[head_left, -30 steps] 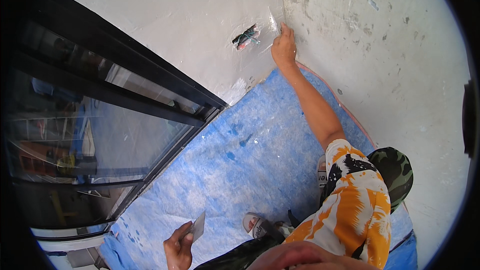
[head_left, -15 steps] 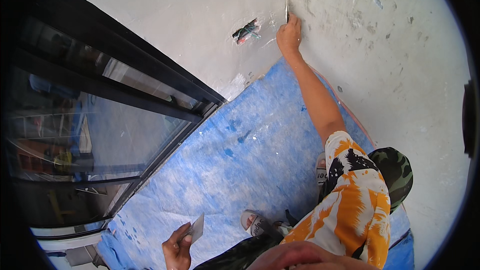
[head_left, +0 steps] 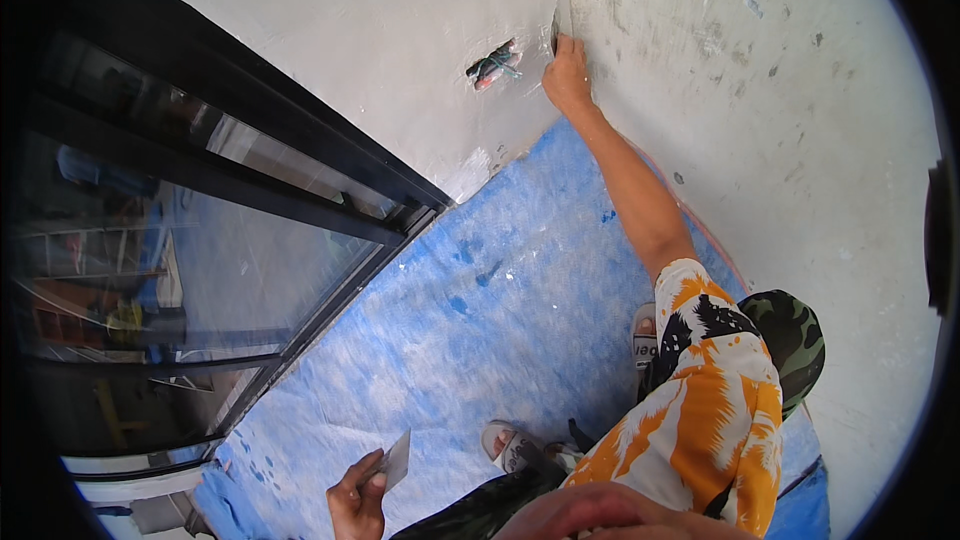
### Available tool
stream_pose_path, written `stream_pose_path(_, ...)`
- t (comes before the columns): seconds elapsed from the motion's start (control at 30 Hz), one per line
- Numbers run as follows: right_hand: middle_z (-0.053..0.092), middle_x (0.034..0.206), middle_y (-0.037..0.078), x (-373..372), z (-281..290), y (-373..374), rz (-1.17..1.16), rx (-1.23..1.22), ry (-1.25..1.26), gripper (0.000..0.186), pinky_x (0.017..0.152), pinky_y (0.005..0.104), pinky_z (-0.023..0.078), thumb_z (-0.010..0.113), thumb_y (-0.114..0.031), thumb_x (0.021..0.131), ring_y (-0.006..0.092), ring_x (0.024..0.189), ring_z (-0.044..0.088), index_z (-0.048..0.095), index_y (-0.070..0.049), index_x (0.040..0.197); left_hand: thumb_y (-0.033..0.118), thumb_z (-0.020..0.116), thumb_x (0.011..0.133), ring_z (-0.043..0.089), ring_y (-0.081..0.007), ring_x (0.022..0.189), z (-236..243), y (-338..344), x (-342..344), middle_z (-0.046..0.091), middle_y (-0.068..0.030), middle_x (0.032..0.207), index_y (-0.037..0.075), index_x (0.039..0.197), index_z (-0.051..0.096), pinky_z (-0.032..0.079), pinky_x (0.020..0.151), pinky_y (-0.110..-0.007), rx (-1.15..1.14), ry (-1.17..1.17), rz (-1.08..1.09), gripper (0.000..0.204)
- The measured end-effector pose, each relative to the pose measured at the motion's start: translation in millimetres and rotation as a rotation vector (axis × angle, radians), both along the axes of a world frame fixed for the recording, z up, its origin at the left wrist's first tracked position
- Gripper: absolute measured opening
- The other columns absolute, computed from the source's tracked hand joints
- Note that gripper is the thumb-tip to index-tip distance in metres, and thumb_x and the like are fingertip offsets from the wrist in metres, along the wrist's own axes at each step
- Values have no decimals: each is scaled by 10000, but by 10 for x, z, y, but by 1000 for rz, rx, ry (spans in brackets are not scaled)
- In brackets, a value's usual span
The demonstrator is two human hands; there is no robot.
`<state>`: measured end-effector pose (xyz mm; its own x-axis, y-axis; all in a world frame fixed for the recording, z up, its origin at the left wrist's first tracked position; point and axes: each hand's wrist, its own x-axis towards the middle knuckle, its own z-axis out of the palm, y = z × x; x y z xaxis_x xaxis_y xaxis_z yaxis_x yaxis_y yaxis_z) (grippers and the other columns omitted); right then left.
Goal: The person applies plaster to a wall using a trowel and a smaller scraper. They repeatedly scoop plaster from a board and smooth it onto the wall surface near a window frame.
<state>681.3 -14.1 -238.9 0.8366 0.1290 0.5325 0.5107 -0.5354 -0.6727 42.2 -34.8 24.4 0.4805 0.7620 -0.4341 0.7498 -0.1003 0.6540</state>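
From the head view, my right grip pinched a thin putty knife at the far wall, right of the wired hole; my near-left grip pinched a flat scraper above blue sheeting.

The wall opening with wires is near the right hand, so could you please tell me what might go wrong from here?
The wires in the wall opening are exposed close to the right hand, so a slip of the thin tool it holds could perhaps snag them.

The left hand holds a flat blade out over the blue floor sheet; if its grip loosened, the blade might drop near a sandalled foot.
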Motion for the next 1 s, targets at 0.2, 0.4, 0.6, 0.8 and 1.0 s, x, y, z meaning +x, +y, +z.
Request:
stream_pose_path(0.2, 565, 1225, 190, 7, 101, -120, -151, -32, 23, 361, 917, 522, 514, 542, -95, 890, 392, 1153, 561, 556, -31, 1245, 139, 635, 1007, 606, -218, 1130, -18, 8, 14, 694, -154, 1212, -88, 1281, 635, 453, 1017, -337, -4, -46, 10, 356)
stream_pose_path(0.4, 578, 1188, 202, 76, 320, -60, -102, 32, -107, 283, 881, 520, 529, 565, -101, 879, 415, 1080, 592, 561, -27, 1152, 125, 631, 1008, 601, -211, 1131, -5, 2, -54, 692, -144, 1210, -88, 1277, 636, 456, 1011, -335, 15, -34, 14, 343)
stream_pose_path(0.6, 588, 1196, 225, -34, 376, -48, -35, -41, -109, 368, 945, 521, 498, 509, -66, 873, 431, 1124, 581, 567, 6, 1229, 112, 637, 1003, 601, -204, 1125, -27, 12, -114, 690, -133, 1203, -88, 1279, 634, 459, 1008, -328, -17, -37, 41, 341)
stream_pose_path(0.8, 578, 1210, 213, 19, 403, -85, -183, 14, -70, 375, 920, 504, 522, 584, -58, 858, 427, 1114, 580, 559, -10, 1229, 106, 639, 1001, 608, -196, 1110, -69, 51, -139, 695, -135, 1200, -80, 1284, 636, 467, 1001, -321, -49, -95, 66, 339)
stream_pose_path(1.0, 523, 1218, 199, -501, 270, 83, 68, -48, -167, 487, 911, 505, 529, 588, -59, 836, 409, 1152, 538, 515, -20, 1316, 98, 632, 1001, 612, -194, 1105, -59, 58, -107, 699, -136, 1203, -69, 1296, 634, 475, 994, -319, -18, -46, -18, 339)
